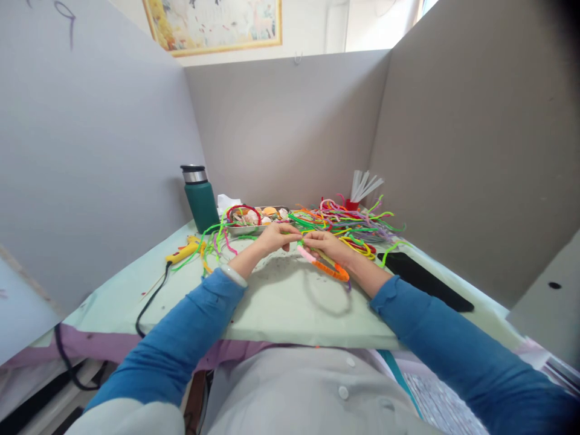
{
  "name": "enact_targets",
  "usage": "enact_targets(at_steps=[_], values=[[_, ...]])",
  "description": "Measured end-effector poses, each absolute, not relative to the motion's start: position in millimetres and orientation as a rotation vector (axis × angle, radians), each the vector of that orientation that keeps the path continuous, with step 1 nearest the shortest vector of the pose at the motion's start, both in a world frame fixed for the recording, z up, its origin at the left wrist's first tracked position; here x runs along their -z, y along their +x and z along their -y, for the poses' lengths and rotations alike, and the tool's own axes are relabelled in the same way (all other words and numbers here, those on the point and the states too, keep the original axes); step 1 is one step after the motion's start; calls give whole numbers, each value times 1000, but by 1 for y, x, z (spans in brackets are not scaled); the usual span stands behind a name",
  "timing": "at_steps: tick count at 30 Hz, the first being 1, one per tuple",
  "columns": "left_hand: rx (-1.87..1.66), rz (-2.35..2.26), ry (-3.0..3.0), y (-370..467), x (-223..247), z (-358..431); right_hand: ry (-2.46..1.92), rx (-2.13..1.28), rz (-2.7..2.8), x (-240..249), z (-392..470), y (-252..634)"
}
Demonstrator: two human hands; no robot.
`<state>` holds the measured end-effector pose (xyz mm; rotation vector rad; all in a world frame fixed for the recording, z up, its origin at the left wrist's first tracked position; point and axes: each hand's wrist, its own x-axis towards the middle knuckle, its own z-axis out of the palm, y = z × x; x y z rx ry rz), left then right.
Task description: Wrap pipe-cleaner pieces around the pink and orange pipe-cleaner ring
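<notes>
A ring of fuzzy pipe cleaners [330, 272], wrapped in orange, pink and green sections, hangs just above the table between my hands. My left hand [277, 237] is closed, with thumb and forefinger pinching a green bit at the ring's upper left. From the other side my right hand [328, 244] also pinches the ring, its fingertips close to those of the left. The ring's shadow falls on the cloth below. Exactly which strand lies in each pinch is too small to make out.
Loose pipe cleaners [357, 220] are heaped behind my right hand, near white sticks [362, 186] in a red cup. A metal tray [249, 229] of small decorations stands behind, beside a green bottle [202, 202]. A yellow glue gun [183, 251] lies left; a black flat object [421, 281] lies right.
</notes>
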<state>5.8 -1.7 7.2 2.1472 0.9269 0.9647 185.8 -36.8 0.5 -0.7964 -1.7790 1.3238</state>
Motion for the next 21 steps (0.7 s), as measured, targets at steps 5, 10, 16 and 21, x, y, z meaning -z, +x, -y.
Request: enact_targets(at_steps=[5, 10, 16, 21], values=[[-907, -1050, 2230, 7, -5, 3, -836, -1277, 1751, 5, 33, 184], [-872, -1062, 2284, 6, -5, 5, -831, -1249, 1725, 11, 29, 183], [-843, -1046, 2226, 9, -2, 3, -828, -1201, 1770, 16, 27, 182], [-943, -1004, 2093, 12, -2, 4, -828, -1185, 1786, 18, 25, 182]])
